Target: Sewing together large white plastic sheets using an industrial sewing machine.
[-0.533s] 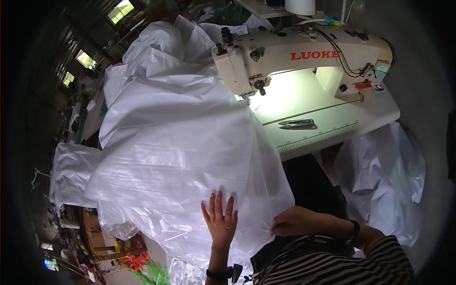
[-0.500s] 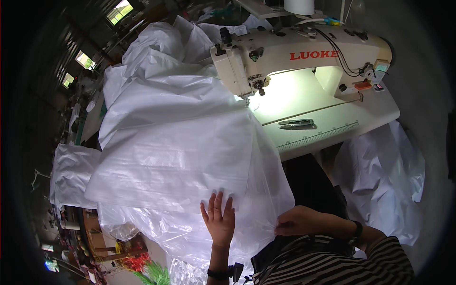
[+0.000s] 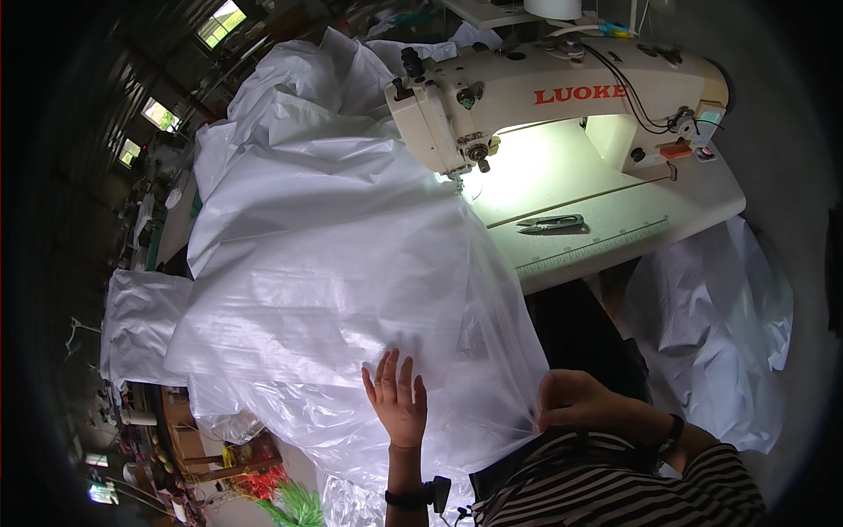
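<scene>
A large white plastic sheet [image 3: 290,290] spreads across the left of the sewing machine [image 3: 544,97], and its right edge runs up to the needle area. Over the sheet's lower part, my left hand [image 3: 399,404] is open with fingers apart, its shadow falling just beyond the fingertips. My right hand [image 3: 575,402] is closed at the sheet's near right edge, pinching it near my waist. Creases fan out from that pinch. The thumb and fingertips of this hand are partly hidden.
Thread snips [image 3: 551,224] lie on the pale machine bed [image 3: 632,198], beside a printed ruler scale. More white sheeting [image 3: 711,325] hangs at the right below the bed. Red and green strands [image 3: 294,505] lie low on the left. A white thread cone [image 3: 553,7] stands behind the machine.
My left hand has lifted slightly off the sheet, its fingers now tilted up. My right hand has shifted a little right and up, drawing the sheet's edge along.
</scene>
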A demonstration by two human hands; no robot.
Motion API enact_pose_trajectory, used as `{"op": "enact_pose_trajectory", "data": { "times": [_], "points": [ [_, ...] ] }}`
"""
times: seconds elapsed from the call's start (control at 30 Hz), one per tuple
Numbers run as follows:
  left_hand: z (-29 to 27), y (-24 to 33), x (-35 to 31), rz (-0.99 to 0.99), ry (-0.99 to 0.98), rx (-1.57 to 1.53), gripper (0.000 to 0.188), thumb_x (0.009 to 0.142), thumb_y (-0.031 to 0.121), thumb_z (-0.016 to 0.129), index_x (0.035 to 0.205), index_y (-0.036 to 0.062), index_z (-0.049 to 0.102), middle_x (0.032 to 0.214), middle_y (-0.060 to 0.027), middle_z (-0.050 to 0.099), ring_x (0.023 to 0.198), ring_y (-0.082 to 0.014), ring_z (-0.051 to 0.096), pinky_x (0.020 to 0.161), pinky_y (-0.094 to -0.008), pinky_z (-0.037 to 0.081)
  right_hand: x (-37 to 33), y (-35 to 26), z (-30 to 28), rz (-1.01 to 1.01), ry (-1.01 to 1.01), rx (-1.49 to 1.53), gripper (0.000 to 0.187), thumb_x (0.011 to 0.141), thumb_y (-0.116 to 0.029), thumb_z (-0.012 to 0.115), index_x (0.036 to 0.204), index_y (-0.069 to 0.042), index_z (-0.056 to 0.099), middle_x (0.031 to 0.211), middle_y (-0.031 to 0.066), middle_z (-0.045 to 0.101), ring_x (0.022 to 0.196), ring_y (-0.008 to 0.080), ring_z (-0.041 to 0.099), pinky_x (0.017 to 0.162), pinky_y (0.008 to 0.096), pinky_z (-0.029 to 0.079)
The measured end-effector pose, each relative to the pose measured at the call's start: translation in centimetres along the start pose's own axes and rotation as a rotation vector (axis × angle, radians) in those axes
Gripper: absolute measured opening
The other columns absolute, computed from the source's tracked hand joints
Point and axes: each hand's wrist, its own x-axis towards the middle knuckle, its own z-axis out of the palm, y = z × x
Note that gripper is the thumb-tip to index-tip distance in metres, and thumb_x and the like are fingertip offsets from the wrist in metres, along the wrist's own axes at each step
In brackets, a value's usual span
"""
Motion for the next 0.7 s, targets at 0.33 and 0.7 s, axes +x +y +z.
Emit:
{"op": "enact_pose_trajectory", "data": {
  "times": [0.33, 0.7],
  "points": [
    [1.2, -2.4, -0.8, -0.049, -0.078, 0.180, 0.066, 0.073, 0.007, 0.066, 0.136, 0.0178, 0.049, 0.154, -0.0166, 0.033, 0.144, -0.0377, 0.030, 0.115, -0.0682, 0.015, -0.3, -0.2, -0.6, 0.115, 0.184, 0.154, 0.041, 0.089, -0.005, 0.071, 0.125, 0.000, 0.052, 0.084, 0.0053, 0.062, 0.074, 0.0125, 0.063, 0.068, 0.0276, 0.053],
    [-1.6, -0.3, 0.7, 0.205, 0.091, 0.131, 0.048, 0.068, 0.009, 0.071, 0.115, 0.0122, 0.062, 0.134, -0.0147, 0.052, 0.124, -0.0335, 0.051, 0.107, -0.0565, 0.037, 0.7, -0.4, -1.5, -0.206, 0.321, 0.107, 0.018, 0.098, -0.021, 0.063, 0.090, -0.007, 0.054, 0.077, 0.0015, 0.060, 0.071, 0.0079, 0.057, 0.066, 0.0250, 0.049]
  ]
}}
